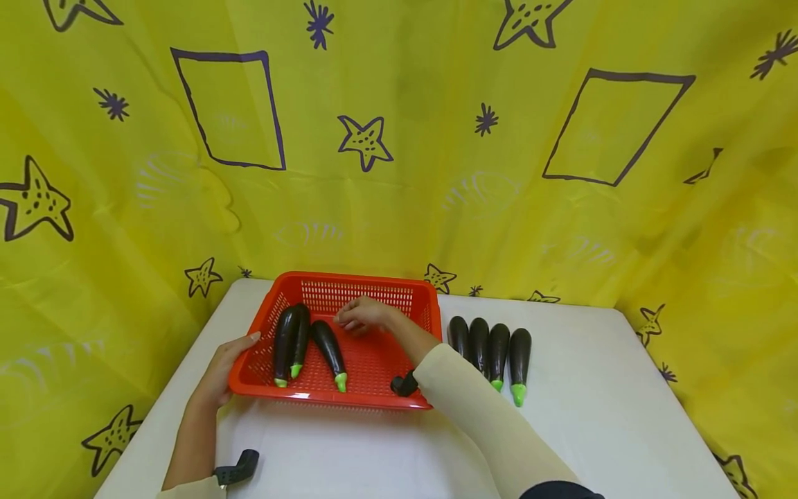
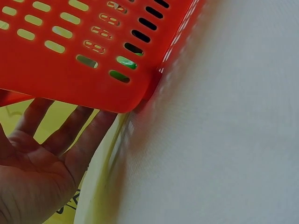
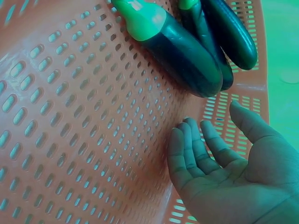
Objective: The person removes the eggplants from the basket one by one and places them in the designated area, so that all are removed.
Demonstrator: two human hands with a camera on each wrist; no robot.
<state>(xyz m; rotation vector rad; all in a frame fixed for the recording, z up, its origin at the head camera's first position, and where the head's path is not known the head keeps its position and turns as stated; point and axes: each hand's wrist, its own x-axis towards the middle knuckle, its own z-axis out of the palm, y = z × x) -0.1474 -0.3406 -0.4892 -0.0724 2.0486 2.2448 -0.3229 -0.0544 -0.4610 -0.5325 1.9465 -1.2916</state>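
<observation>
A red plastic basket [image 1: 374, 396] with slotted walls stands on the white table. My left hand [image 1: 219, 367] holds its left rim, thumb on top; in the left wrist view, the fingers [image 2: 77, 126] reach up under that rim. Three dark eggplants with green stem ends lie inside: two side by side at the left, the outer eggplant [image 1: 285, 346] and its neighbour [image 1: 301, 339], and a separate eggplant [image 1: 327, 352] towards the middle. Over the basket floor, right of that one, is my right hand [image 1: 368, 315]. The right wrist view shows its fingers [image 3: 175, 154] loosely bent, with nothing in them.
Several more eggplants [image 1: 499, 350] lie in a row on the white table [image 1: 598, 402], right of the basket; my right forearm partly hides them. A yellow curtain [image 1: 411, 208] with drawn stars hangs behind and at both sides of the table.
</observation>
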